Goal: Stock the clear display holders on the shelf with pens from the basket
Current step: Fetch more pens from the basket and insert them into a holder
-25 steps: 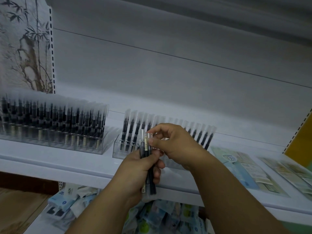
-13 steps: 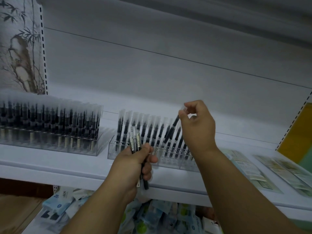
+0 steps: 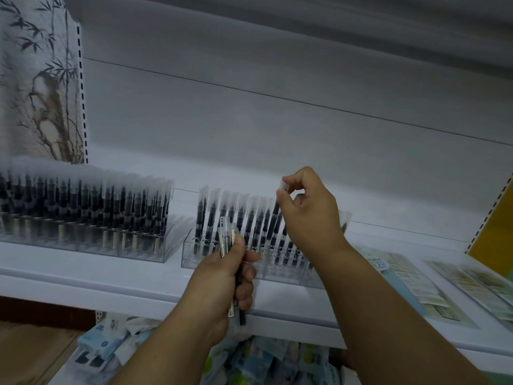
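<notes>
Right hand (image 3: 308,209): a slim black clear-capped pen (image 3: 274,215) is pinched by its top above the right-hand clear plastic holder (image 3: 191,251). A small bundle of black pens (image 3: 229,240) is gripped by the left hand (image 3: 222,279), nearer, before the white shelf (image 3: 111,276).

The shelf (image 3: 111,276) is white, its back panel pale grey. Both clear holders (image 3: 155,250) carry black pens (image 3: 206,218) with frosted translucent caps. At upper left hangs a panel (image 3: 36,87) painted with grey-brown bamboo on off-white. A yellow board (image 3: 497,234) fills the right edge. Pale green and cream packets (image 3: 402,276) lie lower right; blue-and-white packs (image 3: 102,343) sit at the bottom.
</notes>
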A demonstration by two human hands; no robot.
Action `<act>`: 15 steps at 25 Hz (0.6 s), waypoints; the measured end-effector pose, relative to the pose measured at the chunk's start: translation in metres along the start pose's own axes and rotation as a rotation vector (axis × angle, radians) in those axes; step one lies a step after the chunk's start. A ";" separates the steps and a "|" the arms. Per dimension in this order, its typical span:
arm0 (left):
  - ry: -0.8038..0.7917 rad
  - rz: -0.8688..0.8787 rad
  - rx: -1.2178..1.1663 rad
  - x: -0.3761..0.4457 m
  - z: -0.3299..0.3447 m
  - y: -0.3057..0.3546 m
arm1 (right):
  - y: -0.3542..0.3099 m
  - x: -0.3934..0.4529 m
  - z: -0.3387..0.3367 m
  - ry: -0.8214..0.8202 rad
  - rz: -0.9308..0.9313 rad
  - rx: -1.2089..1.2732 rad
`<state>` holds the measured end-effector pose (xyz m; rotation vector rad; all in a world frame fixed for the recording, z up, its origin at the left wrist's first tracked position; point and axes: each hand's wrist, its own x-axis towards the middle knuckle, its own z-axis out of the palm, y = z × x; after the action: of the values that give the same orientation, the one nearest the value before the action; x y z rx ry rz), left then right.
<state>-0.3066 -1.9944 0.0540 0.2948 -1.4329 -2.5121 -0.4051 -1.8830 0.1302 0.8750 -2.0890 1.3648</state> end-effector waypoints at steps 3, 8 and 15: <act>-0.011 -0.011 -0.011 0.001 0.003 -0.003 | -0.001 0.000 -0.002 0.011 -0.005 0.018; 0.009 -0.021 -0.056 0.003 0.004 -0.005 | 0.007 -0.006 0.004 -0.038 -0.028 -0.062; 0.026 -0.019 -0.051 0.003 -0.002 -0.003 | 0.007 0.000 0.000 0.143 -0.040 -0.036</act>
<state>-0.3091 -1.9954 0.0503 0.3322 -1.3605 -2.5452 -0.4101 -1.8809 0.1262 0.7766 -1.9711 1.3251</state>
